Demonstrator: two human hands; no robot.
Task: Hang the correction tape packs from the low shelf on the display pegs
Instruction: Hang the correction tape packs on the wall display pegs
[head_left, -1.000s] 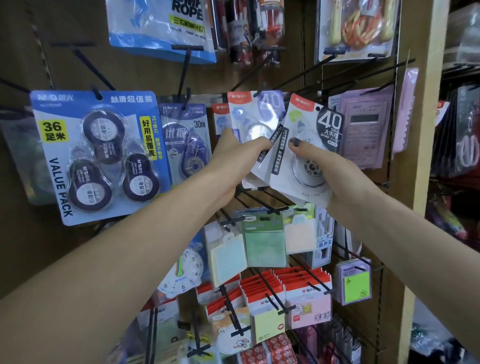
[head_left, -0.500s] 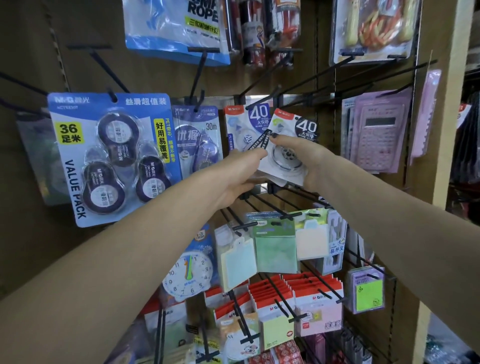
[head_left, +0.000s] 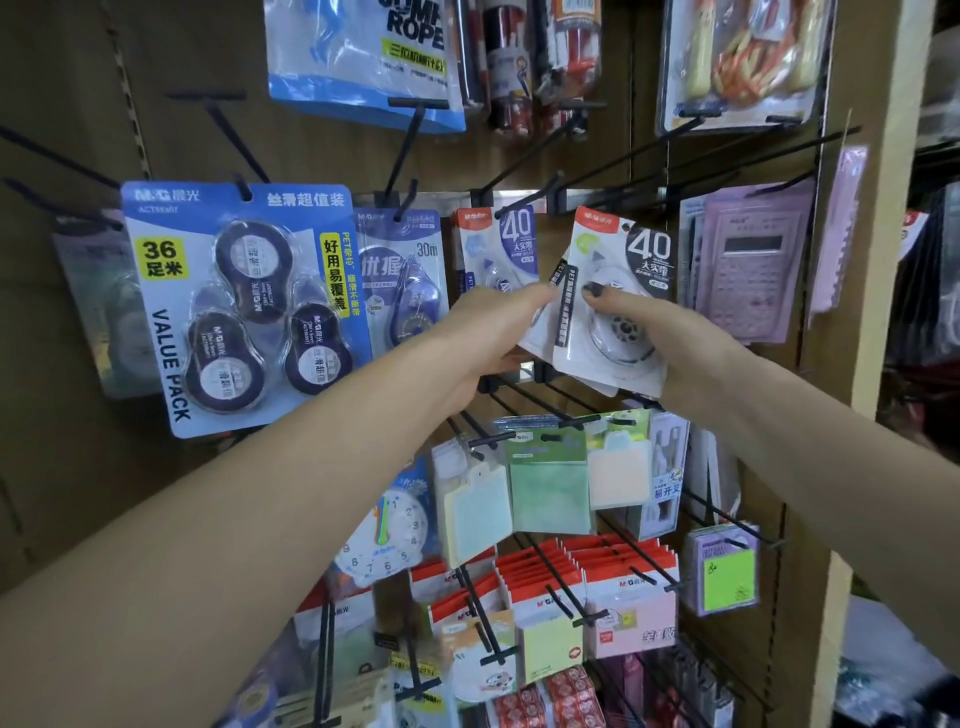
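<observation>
The right hand is pinching a white correction tape pack marked 40, thumb pressing on its clear blister, fingers curling behind the card, at centre right of the frame. The left hand is reaching in beside it, fingers closing on the left edge of the same bundle of packs; how many cards lie behind the front one cannot be told. The pack is tilting, its top leaning right, and its hang hole near the upper corner is sitting just below the black peg jutting out above it. A matching blue pack is already hanging just left.

The step in hand looks like threading the pack onto its peg. The next move probably calls for levelling the card, lining the hole with the peg tip and sliding it back.

Both forearms are stretching forward and up from the lower corners, converging at the packs.
</observation>
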